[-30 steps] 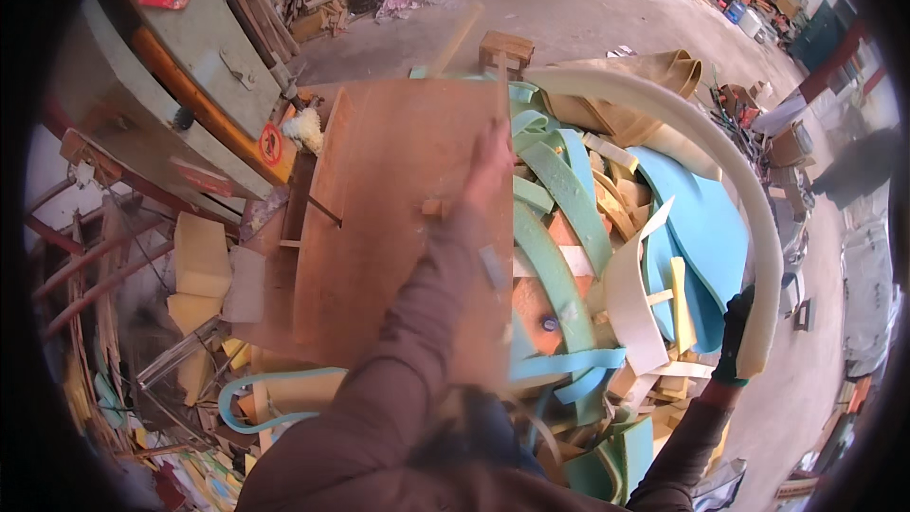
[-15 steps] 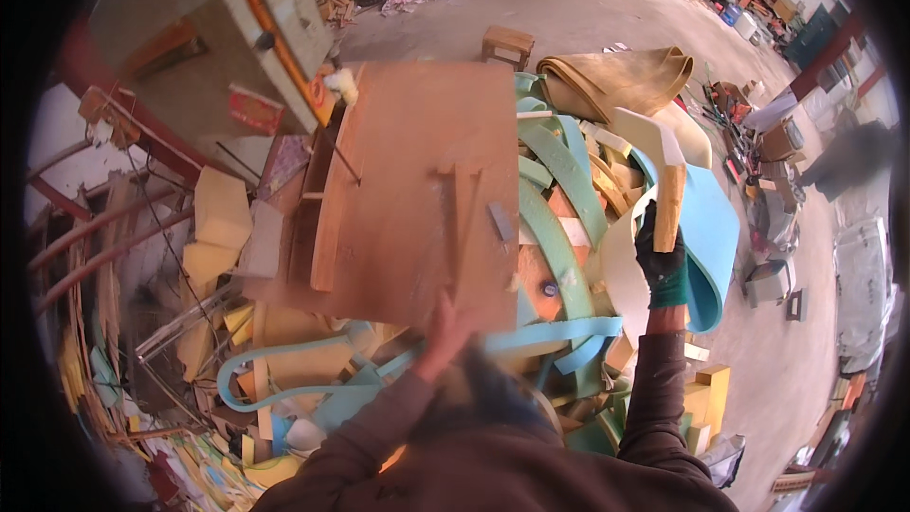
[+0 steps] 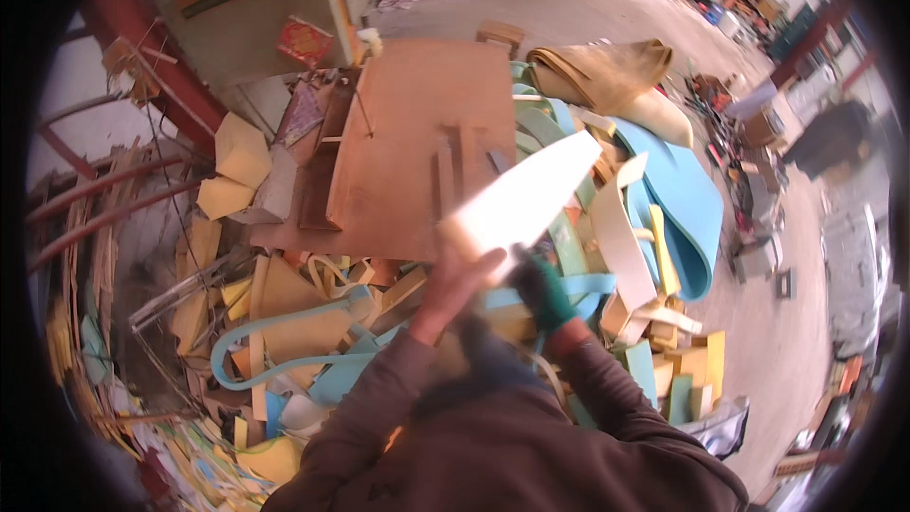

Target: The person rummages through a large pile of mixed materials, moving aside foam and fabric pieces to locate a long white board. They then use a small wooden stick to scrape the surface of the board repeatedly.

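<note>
A pale foam piece (image 3: 531, 190), nearly white in the light, slants up to the right over the near edge of the brown wooden board (image 3: 408, 85). My bare left hand (image 3: 455, 289) grips its lower left end, with the thumb along the near edge. Against the near side of the same piece is my right hand (image 3: 542, 286), in a dark green glove; its fingers are closed there and smeared by motion. Flat on the board, partly behind the foam, lie narrow wooden strips (image 3: 471, 156) and a small dark grey block (image 3: 498, 161).
Green, blue and yellow foam offcuts lie heaped to the right, beside a folded blue foam sheet (image 3: 678, 218) and a rolled tan sheet (image 3: 607, 76). A grey cabinet (image 3: 256, 9) stands far left near a red post (image 3: 147, 62). A wooden stool (image 3: 500, 33) stands behind the board.
My right hand has brought the foam piece from the right heap leftward over the board's near edge. My left hand, earlier on the board's edge, now grips the piece too.
</note>
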Action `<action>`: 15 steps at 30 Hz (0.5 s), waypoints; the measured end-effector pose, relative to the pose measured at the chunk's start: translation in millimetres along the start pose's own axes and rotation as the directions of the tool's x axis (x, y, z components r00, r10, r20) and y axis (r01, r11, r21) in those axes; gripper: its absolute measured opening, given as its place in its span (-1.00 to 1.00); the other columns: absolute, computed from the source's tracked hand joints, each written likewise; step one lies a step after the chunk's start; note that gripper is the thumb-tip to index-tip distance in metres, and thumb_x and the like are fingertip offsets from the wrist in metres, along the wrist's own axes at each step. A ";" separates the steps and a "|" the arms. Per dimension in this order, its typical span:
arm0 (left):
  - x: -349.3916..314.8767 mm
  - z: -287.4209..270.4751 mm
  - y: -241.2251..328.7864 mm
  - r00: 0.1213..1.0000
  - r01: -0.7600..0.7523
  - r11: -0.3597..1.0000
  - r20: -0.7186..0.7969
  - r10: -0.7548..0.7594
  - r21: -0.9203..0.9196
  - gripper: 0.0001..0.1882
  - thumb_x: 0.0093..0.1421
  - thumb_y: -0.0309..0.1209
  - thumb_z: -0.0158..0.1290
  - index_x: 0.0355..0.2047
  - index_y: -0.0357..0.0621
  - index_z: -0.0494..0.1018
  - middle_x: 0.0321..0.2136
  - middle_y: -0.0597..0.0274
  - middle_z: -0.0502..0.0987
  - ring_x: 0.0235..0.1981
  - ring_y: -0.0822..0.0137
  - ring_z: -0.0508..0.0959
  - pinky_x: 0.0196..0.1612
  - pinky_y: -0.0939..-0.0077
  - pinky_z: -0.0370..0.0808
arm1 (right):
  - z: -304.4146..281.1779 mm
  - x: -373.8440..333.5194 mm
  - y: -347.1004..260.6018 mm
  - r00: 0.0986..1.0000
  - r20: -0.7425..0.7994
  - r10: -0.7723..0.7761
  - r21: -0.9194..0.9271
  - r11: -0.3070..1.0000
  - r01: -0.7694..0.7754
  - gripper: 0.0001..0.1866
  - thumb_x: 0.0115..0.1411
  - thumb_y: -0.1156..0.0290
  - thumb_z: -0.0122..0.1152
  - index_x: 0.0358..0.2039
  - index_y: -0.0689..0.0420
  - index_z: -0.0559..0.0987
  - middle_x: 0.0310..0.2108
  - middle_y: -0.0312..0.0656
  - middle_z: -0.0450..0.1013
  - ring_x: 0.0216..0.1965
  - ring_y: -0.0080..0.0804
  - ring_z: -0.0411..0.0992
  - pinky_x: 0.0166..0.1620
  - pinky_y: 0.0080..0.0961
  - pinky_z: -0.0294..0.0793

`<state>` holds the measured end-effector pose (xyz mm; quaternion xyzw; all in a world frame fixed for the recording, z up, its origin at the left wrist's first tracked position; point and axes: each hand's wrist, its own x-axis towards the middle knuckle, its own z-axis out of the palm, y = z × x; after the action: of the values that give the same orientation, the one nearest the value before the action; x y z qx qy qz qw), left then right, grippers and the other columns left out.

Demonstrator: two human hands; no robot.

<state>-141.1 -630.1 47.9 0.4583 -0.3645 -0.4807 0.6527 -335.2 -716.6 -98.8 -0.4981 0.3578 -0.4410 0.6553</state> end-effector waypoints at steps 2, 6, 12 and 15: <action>0.1 11.0 22.1 0.983 0.115 0.991 -0.149 -0.103 0.069 -0.46 0.36 -0.37 0.35 0.24 -0.28 0.42 0.05 0.17 0.61 -0.01 0.34 0.63 0.07 0.42 0.61 | 19.3 -23.5 19.8 0.977 0.170 -0.129 -0.217 0.962 0.165 -0.72 0.61 0.27 0.08 0.19 0.09 0.56 -0.29 -0.46 0.42 -0.37 -0.68 0.35 -0.30 -0.63 0.42; -39.1 -16.2 62.5 0.996 0.026 0.997 -0.084 -0.020 0.076 -0.59 0.36 -0.51 0.30 0.17 -0.31 0.48 0.03 0.11 0.66 -0.03 0.33 0.67 0.07 0.39 0.64 | 12.4 -8.0 16.4 0.990 0.124 -0.069 0.112 0.992 0.055 -0.34 0.54 -0.15 0.03 0.39 0.10 0.43 0.16 -0.17 0.48 0.08 -0.26 0.47 0.12 -0.26 0.53; -204.6 -126.7 163.6 0.973 0.157 0.949 -0.210 -0.101 0.272 -0.22 0.05 -0.44 0.23 0.35 -0.30 0.41 0.14 0.06 0.60 0.14 0.10 0.62 0.25 0.22 0.54 | -26.1 34.2 -2.4 0.978 -0.159 0.134 0.786 0.617 0.043 -0.08 0.44 -0.29 0.17 0.53 0.15 0.27 0.42 0.02 0.36 0.38 0.01 0.37 0.42 0.02 0.41; -288.8 -181.1 185.3 0.894 0.151 0.808 -0.427 0.134 0.569 -0.09 0.03 -0.39 0.25 0.44 -0.31 0.30 0.22 -0.04 0.53 0.22 0.01 0.56 0.29 0.14 0.51 | -35.1 43.7 -5.6 0.993 -0.096 0.071 0.934 0.352 0.065 -0.12 0.43 -0.27 0.20 0.50 0.13 0.33 0.40 0.01 0.38 0.38 0.02 0.37 0.42 0.03 0.41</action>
<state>0.6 -285.7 156.7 0.7371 -0.3328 -0.2282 0.5421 -352.9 -769.9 -103.3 -0.0086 0.0823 -0.5939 0.8003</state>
